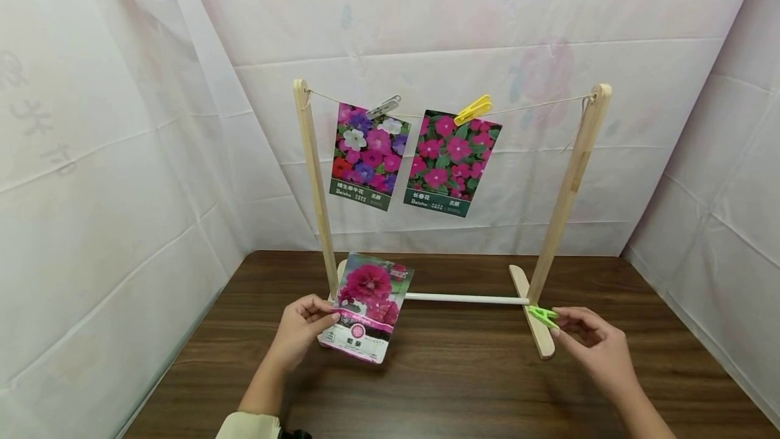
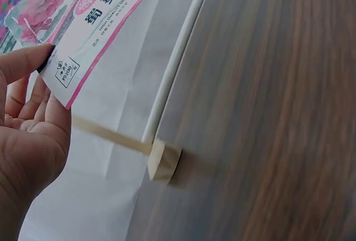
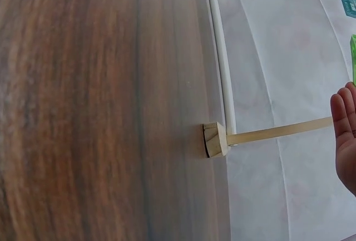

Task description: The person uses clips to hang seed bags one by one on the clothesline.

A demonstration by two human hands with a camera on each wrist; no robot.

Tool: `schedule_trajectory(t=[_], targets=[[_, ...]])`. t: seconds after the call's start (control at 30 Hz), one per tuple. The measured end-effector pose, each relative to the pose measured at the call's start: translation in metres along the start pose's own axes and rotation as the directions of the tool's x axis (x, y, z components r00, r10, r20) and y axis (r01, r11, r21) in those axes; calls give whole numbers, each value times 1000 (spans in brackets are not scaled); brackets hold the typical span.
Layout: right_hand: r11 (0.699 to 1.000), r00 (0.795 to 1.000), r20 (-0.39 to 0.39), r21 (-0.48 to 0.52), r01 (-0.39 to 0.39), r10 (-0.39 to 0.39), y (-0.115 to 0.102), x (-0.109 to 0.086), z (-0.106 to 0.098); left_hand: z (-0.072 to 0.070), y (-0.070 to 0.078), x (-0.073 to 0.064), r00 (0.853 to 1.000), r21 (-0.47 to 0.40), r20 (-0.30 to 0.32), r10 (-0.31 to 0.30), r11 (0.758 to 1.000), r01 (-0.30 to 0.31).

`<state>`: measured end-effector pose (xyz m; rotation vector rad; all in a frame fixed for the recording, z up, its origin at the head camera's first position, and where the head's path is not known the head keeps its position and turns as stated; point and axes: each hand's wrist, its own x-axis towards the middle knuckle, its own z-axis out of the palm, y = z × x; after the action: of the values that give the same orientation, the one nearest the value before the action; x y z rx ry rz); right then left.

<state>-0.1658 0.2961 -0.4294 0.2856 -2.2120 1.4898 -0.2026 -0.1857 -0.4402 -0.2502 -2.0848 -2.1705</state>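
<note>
My left hand (image 1: 300, 330) pinches the left edge of a seed packet (image 1: 370, 307) with a dark pink flower on it, held tilted in front of the left foot of a wooden stand. In the left wrist view the thumb and fingers grip that packet (image 2: 103, 21) near its lower corner. At the right, my right hand (image 1: 596, 347) pinches a green clothespin (image 1: 542, 316) by its handle end, in front of the stand's right foot. Only part of this hand (image 3: 346, 135) and the clothespin shows in the right wrist view.
Between two wooden posts (image 1: 563, 202) runs a thin string (image 1: 536, 106). A grey clothespin (image 1: 384, 107) holds one flower packet (image 1: 368, 154) there, a yellow clothespin (image 1: 473, 110) another packet (image 1: 452, 162). A white rod (image 1: 466, 299) joins the feet on the brown table (image 1: 463, 385).
</note>
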Motion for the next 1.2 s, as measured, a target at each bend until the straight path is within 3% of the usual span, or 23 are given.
schedule_trajectory(t=[0.4, 0.8, 1.2], targets=[[997, 998, -15, 42, 66, -65, -7, 5, -2, 34, 2, 8, 996, 58, 91, 15, 998, -20], [986, 986, 25, -13, 168, -167, -20, 17, -13, 63, 9, 17, 984, 85, 161, 75, 992, -89], [954, 958, 85, -101, 281, -273, -36, 38, -31, 89, 27, 40, 964, 131, 254, 79, 985, -115]])
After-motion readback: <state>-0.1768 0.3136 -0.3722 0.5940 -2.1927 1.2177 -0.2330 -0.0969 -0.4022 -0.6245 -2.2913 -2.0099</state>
